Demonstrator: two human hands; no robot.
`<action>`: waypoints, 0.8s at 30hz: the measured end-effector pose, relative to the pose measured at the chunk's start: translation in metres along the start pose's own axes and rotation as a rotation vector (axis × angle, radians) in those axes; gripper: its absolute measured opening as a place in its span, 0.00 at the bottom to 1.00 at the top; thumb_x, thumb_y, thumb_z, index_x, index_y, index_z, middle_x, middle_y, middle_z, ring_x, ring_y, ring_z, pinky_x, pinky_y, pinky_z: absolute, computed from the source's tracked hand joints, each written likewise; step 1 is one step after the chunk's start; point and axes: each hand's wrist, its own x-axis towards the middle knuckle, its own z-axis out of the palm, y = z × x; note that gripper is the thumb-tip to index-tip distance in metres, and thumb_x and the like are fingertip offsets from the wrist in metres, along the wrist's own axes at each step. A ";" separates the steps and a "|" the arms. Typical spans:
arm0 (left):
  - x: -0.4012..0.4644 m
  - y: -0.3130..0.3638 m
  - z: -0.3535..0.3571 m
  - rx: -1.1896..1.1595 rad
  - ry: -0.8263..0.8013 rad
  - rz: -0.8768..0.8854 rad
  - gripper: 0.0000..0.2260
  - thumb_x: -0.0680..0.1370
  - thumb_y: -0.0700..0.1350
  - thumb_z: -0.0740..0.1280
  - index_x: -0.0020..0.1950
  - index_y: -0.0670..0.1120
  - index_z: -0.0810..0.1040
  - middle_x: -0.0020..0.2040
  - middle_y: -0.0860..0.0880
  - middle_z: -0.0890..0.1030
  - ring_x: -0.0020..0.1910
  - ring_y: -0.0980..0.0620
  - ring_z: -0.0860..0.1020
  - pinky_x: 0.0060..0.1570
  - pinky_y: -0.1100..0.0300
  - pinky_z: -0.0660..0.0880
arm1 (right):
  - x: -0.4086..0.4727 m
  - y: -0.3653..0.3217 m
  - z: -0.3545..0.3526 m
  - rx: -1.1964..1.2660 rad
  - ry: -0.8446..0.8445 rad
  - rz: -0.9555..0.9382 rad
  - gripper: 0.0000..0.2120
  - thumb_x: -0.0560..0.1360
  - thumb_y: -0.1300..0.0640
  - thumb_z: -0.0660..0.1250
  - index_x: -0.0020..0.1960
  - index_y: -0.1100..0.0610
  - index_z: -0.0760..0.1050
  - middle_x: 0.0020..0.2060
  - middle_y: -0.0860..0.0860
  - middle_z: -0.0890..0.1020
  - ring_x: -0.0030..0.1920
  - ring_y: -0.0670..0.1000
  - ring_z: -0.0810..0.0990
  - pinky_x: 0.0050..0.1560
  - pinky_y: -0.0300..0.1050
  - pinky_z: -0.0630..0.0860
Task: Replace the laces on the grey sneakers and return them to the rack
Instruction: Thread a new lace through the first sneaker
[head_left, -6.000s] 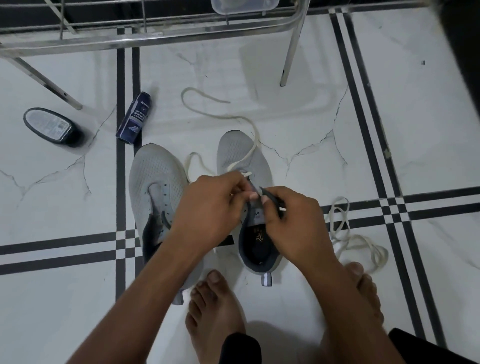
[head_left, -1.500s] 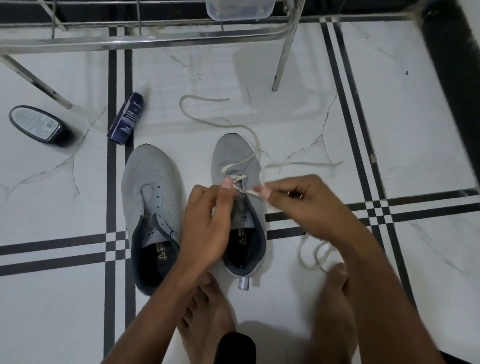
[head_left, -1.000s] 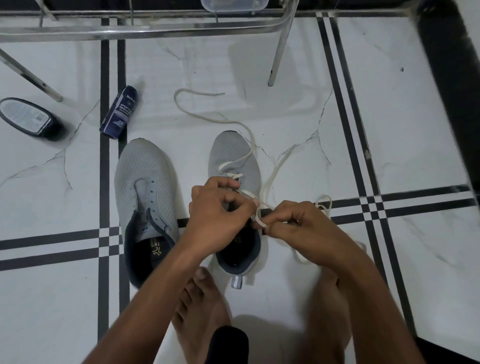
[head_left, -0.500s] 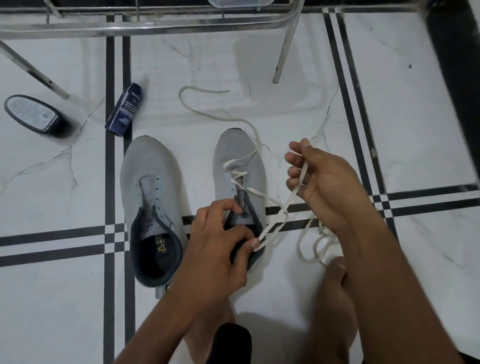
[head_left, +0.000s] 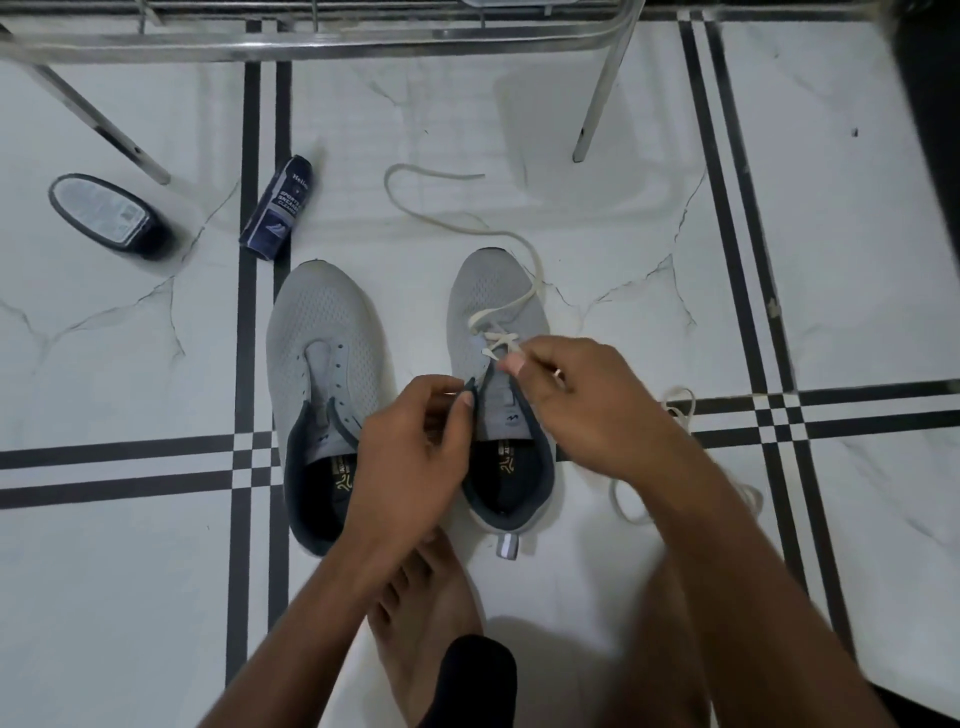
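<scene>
On floor, grey sneakers (head_left: 332, 364) toes toward rack (head_left: 311, 41)

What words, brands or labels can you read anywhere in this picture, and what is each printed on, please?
"SPORTS", "SNEAKER", "CLEANER": on the blue bottle; the brand line above, starting "Hel", is partly blurred.
Black container: label text too small to read.
Insole prints in the left sneaker and right sneaker: unreadable.

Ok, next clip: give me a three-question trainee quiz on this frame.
1. True or false: the left sneaker has a lace threaded.
2. Which hand touches the lace at the eyelets: (a) left hand or (b) right hand?
3. What lies on the floor between the tin and the right sneaker?

Key: 1 false; 2 b; 3 the cleaner bottle.
</scene>
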 end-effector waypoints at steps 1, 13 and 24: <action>0.001 -0.001 -0.001 -0.039 -0.001 -0.029 0.06 0.85 0.47 0.70 0.60 0.49 0.84 0.48 0.58 0.87 0.49 0.62 0.85 0.51 0.58 0.84 | -0.001 0.001 0.006 -0.068 -0.018 -0.069 0.16 0.88 0.51 0.62 0.44 0.57 0.79 0.35 0.49 0.80 0.37 0.48 0.78 0.41 0.49 0.74; 0.016 -0.005 -0.011 -0.323 -0.130 -0.299 0.04 0.84 0.44 0.72 0.52 0.50 0.86 0.45 0.46 0.89 0.49 0.43 0.88 0.56 0.36 0.84 | 0.002 0.003 0.018 -0.154 0.158 -0.169 0.10 0.84 0.51 0.68 0.58 0.47 0.87 0.48 0.44 0.88 0.49 0.47 0.85 0.54 0.48 0.80; 0.017 -0.003 -0.015 -0.393 -0.165 -0.361 0.04 0.84 0.41 0.70 0.56 0.44 0.85 0.47 0.44 0.89 0.50 0.44 0.89 0.57 0.42 0.85 | -0.008 0.017 0.049 -0.276 0.305 -0.144 0.08 0.80 0.46 0.71 0.49 0.46 0.87 0.37 0.43 0.77 0.36 0.46 0.77 0.34 0.43 0.71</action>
